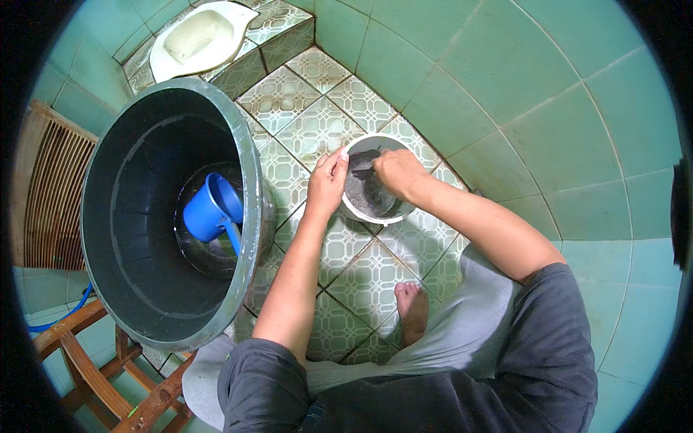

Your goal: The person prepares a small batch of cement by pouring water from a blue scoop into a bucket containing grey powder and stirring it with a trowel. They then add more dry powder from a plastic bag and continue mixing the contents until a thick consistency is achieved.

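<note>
A small round white-rimmed bucket point(387, 221) stands on the tiled floor in front of me, with greyish, shiny wet-looking contents at its bottom. Gripping its left rim is my left hand point(328, 182), thumb on the edge and fingers bent. My right hand point(398, 173) reaches over the right side into the bucket, its fingers closed. From them juts a dark, flat-looking piece point(364, 173), lying across the bucket's inside; its kind cannot be made out, and the fingers partly hide it.
On the left stands a large dark tub point(253, 216) with a blue dipper point(206, 216) inside. Behind it a white squat toilet point(180, 61) sits on a tiled step. A wooden rack point(101, 375) is at lower left, a green tiled wall point(505, 94) at right. My bare foot point(413, 310) is near the bucket.
</note>
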Demonstrator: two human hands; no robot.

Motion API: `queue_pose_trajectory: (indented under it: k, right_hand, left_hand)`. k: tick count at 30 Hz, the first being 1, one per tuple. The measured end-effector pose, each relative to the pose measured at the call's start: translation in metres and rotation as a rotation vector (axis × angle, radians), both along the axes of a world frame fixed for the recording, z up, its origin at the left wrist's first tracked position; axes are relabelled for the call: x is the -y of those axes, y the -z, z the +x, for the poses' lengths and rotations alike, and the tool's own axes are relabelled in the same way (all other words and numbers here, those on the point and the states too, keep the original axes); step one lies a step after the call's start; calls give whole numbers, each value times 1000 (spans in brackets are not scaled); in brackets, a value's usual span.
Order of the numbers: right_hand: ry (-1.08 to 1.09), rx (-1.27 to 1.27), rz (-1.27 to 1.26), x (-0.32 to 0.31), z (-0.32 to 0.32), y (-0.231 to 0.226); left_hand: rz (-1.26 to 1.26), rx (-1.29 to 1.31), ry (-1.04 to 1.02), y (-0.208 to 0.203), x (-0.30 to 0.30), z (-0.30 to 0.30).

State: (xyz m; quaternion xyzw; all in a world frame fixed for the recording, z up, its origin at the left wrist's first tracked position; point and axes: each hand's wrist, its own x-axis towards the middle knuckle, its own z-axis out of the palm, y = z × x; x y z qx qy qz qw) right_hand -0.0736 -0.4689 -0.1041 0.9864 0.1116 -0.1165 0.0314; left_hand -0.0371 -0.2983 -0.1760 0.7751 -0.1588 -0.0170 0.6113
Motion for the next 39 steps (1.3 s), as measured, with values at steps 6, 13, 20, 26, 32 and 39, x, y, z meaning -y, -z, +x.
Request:
queue_pose_trajectory:
  k: [6,13,20,26,32,39]
  right_hand:
    - [-143,-61,171,-17,0,7]
    - [-177,-394,-104,12,-2,6]
    - [-67,-240,-190,10,-1,-19]
    - [-1,-237,-195,13,7,-36]
    - [-54,-98,-155,13,3,-31]
    - [-29,21,-67,23,-7,-1]
  left_hand:
    - [29,7,-30,16,-3,8]
    - [92,-37,40,24,-1,6]
    - [119,-69,10,-8,-12,-7]
    - [164,-20,-68,-27,-8,-7]
    - [275,-16,-127,-16,-9,-17]
    - [559,-344,-32,-38,-9,-24]
